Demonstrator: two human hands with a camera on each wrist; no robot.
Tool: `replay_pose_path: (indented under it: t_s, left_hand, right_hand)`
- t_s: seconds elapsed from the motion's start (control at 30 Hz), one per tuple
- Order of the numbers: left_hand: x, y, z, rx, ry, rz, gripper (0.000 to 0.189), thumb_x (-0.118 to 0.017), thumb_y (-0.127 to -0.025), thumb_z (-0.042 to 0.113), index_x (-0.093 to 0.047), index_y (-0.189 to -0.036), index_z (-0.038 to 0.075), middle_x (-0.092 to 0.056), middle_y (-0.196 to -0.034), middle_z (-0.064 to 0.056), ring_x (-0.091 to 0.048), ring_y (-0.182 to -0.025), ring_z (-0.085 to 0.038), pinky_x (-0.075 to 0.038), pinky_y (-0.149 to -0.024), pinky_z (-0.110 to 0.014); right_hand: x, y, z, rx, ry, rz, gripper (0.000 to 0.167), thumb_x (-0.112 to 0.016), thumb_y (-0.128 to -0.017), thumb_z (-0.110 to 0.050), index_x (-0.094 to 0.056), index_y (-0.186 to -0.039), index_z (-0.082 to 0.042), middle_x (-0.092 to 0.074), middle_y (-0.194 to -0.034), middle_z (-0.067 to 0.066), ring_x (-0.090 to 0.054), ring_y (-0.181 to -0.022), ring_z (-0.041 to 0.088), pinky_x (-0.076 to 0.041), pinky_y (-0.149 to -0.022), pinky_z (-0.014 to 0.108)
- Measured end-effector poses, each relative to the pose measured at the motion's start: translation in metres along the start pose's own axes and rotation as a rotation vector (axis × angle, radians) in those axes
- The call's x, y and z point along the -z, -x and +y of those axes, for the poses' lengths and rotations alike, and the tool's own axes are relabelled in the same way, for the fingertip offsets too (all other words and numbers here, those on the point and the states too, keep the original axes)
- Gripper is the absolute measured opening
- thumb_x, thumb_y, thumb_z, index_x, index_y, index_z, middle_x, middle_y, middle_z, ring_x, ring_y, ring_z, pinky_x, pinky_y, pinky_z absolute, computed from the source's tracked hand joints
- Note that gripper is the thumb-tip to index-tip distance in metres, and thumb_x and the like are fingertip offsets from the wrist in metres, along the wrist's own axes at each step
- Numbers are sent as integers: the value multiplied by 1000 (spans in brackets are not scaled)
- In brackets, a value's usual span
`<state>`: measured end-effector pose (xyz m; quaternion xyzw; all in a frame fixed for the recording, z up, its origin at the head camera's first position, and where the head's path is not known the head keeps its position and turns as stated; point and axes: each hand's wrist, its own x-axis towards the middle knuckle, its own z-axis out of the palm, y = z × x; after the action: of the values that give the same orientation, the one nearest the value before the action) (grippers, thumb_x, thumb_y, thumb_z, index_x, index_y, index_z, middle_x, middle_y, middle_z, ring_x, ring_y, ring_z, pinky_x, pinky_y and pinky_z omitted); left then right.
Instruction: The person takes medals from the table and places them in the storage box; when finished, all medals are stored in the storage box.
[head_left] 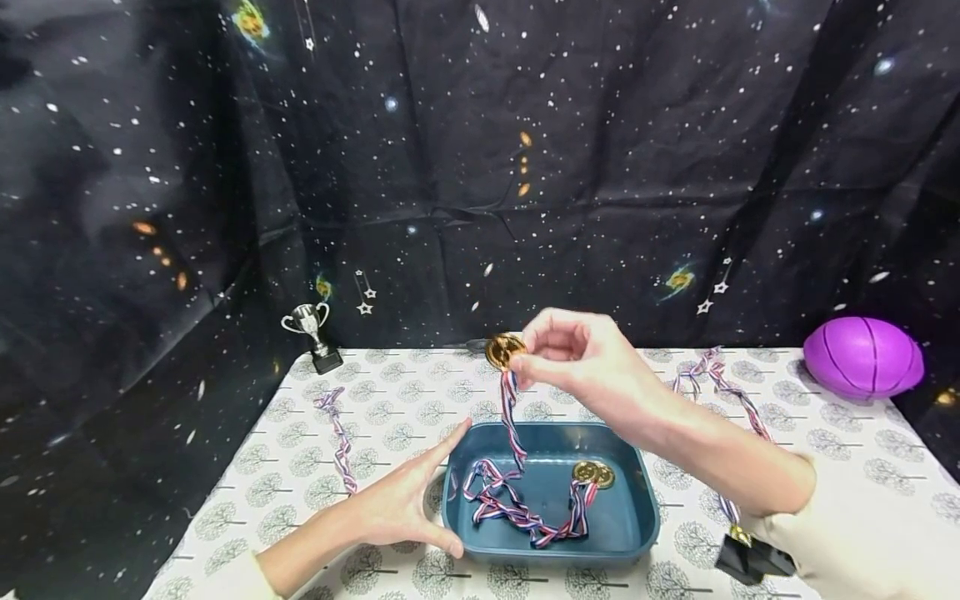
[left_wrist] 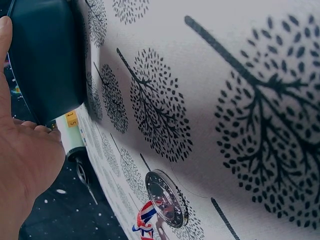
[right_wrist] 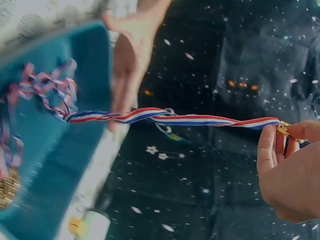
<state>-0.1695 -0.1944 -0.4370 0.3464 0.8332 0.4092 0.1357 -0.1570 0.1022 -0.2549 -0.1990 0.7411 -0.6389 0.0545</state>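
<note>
My right hand pinches a gold medal between thumb and fingers, above the back of a teal bin. Its twisted red, white and blue ribbon hangs down into the bin. Inside lie more tangled ribbon and gold medals, partly overlapping. My left hand rests against the bin's left end, thumb near the front corner and fingers extended toward the back corner. On the tablecloth beside the left arm lies another ribbon; a silver-looking medal shows in the left wrist view.
A silver trophy cup stands at the back left. A purple ball sits at the back right. More ribbon and a black-based object with a gold top lie near the right arm. Behind the table hangs a dark starry cloth.
</note>
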Motion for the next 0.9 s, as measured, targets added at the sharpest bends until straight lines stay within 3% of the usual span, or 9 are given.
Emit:
replay_pose_path:
  t_s: [0.23,0.57,0.9]
  left_hand:
    - [0,1,3,21,11,1,149,-104,-65,32,0,-172,30,-7,-178,-5,-16,-160,-32,-15,-126,-62]
    - [1,1,4,51,-20,-4,149,-103,-65,40,1,-172,34,-6,-178,-4,-14,-161,-24,-16,-127,-58]
    - [0,1,5,48,-42,-3,148,-102,-66,42,0,-172,35,-7,-178,-2,-13,-161,-22,-16,-128,-57]
  right_hand:
    - [11,29,30,-141,-17,14,24,-82,-94,-16,-70,-106,1,-78,-95,13,-76,-89,26,-63,-88,33]
    - [22,51,70,-172,-75,3,25,-76,-99,-12,-67,-112,7,-78,-98,12,-77,-88,26,-62,-90,30]
    - [32,54,105,-157,56,39,16,-76,-97,-4,-71,-105,9,-78,-89,16,-76,-80,26,-66,-77,39]
